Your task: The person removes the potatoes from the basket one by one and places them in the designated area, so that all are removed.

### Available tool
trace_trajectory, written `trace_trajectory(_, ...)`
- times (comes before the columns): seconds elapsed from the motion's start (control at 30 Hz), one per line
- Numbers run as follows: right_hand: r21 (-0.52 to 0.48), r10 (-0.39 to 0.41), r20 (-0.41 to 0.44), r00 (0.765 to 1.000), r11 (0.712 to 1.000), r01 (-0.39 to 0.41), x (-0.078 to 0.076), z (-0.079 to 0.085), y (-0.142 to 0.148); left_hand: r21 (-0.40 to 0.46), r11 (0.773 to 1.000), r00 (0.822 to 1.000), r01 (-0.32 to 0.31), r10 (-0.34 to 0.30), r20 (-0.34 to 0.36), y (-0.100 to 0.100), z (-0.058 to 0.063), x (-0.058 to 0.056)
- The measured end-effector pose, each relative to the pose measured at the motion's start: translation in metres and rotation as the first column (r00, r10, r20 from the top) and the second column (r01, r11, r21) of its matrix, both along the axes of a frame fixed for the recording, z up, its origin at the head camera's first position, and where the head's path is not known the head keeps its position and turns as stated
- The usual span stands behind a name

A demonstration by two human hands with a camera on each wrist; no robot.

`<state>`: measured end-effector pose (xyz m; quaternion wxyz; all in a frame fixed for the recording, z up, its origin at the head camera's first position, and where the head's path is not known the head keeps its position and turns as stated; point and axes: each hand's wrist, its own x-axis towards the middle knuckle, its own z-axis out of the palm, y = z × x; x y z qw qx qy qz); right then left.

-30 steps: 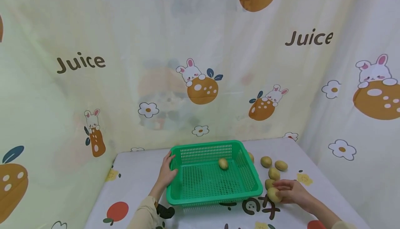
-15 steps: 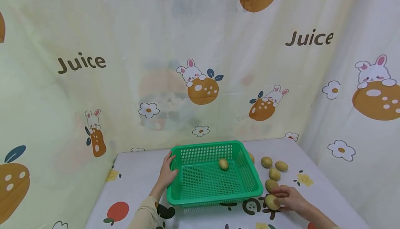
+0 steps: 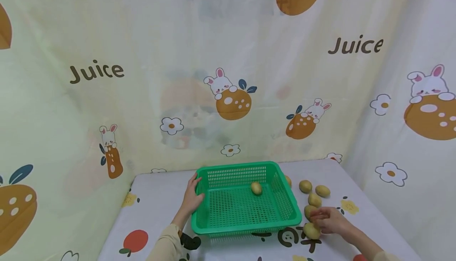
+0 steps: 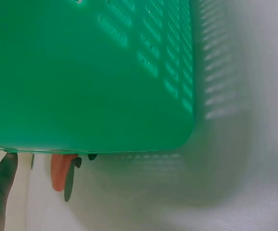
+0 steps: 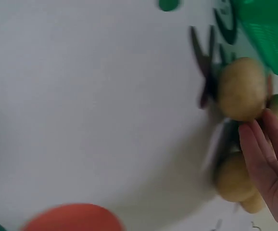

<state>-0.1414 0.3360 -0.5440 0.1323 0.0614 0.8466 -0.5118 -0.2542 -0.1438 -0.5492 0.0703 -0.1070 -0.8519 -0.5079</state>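
Observation:
My left hand [image 3: 192, 197] grips the left rim of a green slotted plastic basket [image 3: 246, 229], thumb over the rim. One yellow-brown potato [image 3: 256, 188] lies inside, toward the back. In the left wrist view, the basket's side [image 4: 81, 86] fills the upper left, with part of a hand [image 4: 2, 187] at its edge. My right hand [image 3: 331, 220] is to the right of the basket, fingers extended over the nearest potato [image 3: 312, 231]. In the right wrist view its fingertips [image 5: 247, 132] are right at this potato [image 5: 242, 89], not wrapped round it. Another potato [image 3: 309, 212] lies just behind.
Several more potatoes, including one at the back [image 3: 305, 186], one farther right [image 3: 322, 191] and a nearer one [image 3: 315, 200], lie right of the basket. One potato [image 3: 288, 180] is partly hidden behind its right wall. A patterned curtain [image 3: 231, 55] hangs behind the white printed tablecloth [image 3: 156, 197].
My right hand pinched the nearest potato, shifted it slightly toward me, then released it; its fingers have since lifted back a little. My left hand and the basket have stayed put.

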Motion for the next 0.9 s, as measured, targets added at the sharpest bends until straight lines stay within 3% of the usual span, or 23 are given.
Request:
trace_trajectory(0.07, 0.007, 0.011, -0.046, 0.999, 1.0, -0.011, -0.006, 0.013, 0.0, -0.001, 1.0, 1.0, 0.001, -0.001, 0.001, -0.001, 0.001, 0.0)
trace_trajectory(0.2, -0.084, 0.06, -0.128, 0.99, 0.994, -0.071, -0.021, 0.042, -0.007, -0.004, 1.0, 1.0, 0.0, 0.0, -0.006, -0.003, 0.002, -0.001)
trace_trajectory(0.3, -0.159, 0.079, -0.15, 0.985, 0.982, -0.103, -0.036, 0.058, -0.023, -0.01, 1.0, 1.0, -0.004, 0.004, -0.02, -0.004, 0.002, -0.002)
trace_trajectory(0.43, -0.188, 0.037, -0.135, 0.99, 0.98, -0.062, -0.06, 0.07, -0.05, -0.007, 1.0, 1.0, -0.007, 0.006, -0.03, -0.006, 0.001, -0.001)
trace_trajectory(0.6, -0.259, -0.066, -0.086, 0.994, 0.965, 0.042, -0.085, 0.075, -0.071, 0.004, 1.0, 1.0, 0.0, 0.001, -0.019, -0.005, 0.0, -0.001)
trace_trajectory(0.8, -0.31, -0.008, -0.072, 0.997, 0.951, -0.015, -0.103, 0.07, -0.093, 0.013, 1.0, 1.0, 0.001, -0.001, -0.016, -0.003, -0.001, -0.001)
trace_trajectory(0.9, -0.34, -0.014, -0.056, 0.998, 0.941, -0.006, -0.109, 0.064, -0.104, 0.008, 1.0, 1.0, 0.008, -0.008, -0.013, -0.002, -0.002, -0.001)
